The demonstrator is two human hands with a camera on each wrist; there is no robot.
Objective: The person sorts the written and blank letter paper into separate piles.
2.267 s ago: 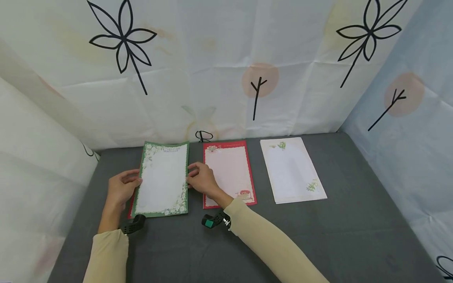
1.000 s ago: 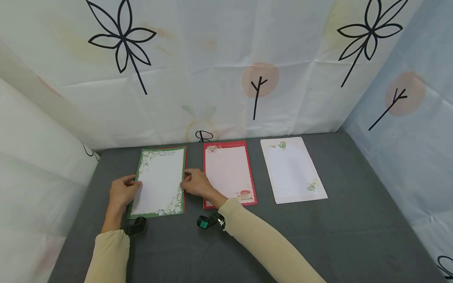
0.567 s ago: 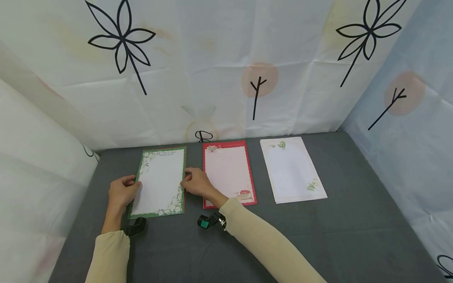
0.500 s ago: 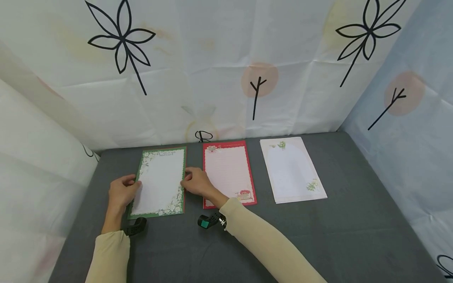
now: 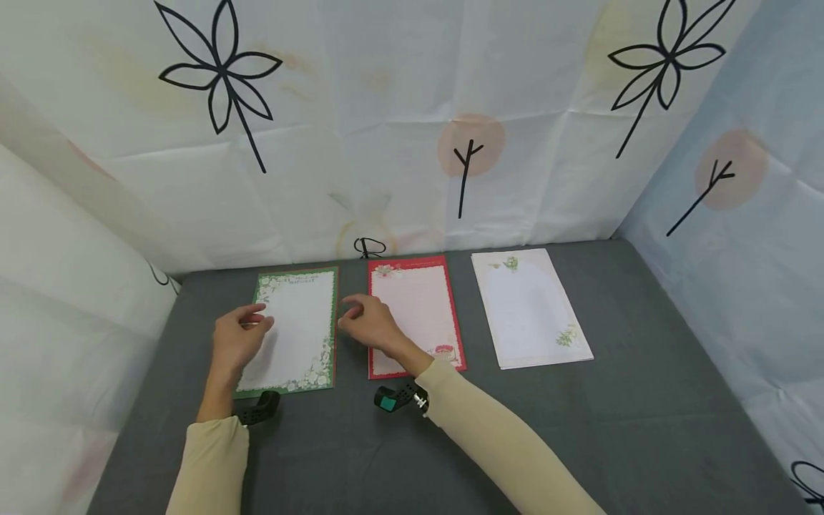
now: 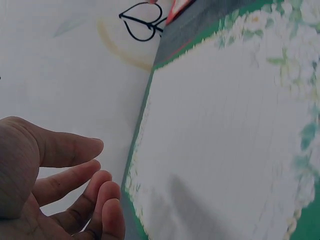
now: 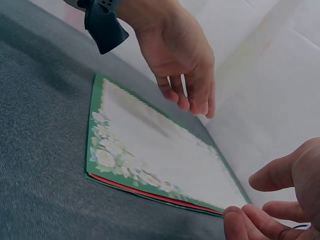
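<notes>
A sheet of stationery paper point(image 5: 296, 329) with a green floral border lies at the left of the dark cloth, on top of other sheets; a red edge shows beneath it in the right wrist view. My left hand point(image 5: 239, 340) hovers over the paper's left part, fingers loosely bent and holding nothing, its shadow falling on the sheet. Just off the right edge, my right hand point(image 5: 372, 323) is raised with thumb and fingers apart, nothing between them. It overlaps the red-bordered lined paper point(image 5: 412, 304) in the head view.
To the right lies a stack of white sheets point(image 5: 531, 311) with small green plant prints. A dark grey cloth point(image 5: 515, 443) covers the table. White printed curtains point(image 5: 360, 143) stand behind and at both sides. Each wrist wears a black strap.
The green-bordered paper was lowered and squared onto the sheets below. Both hands have since let go of its edges and lifted; the left has shifted right over it, the right slightly away.
</notes>
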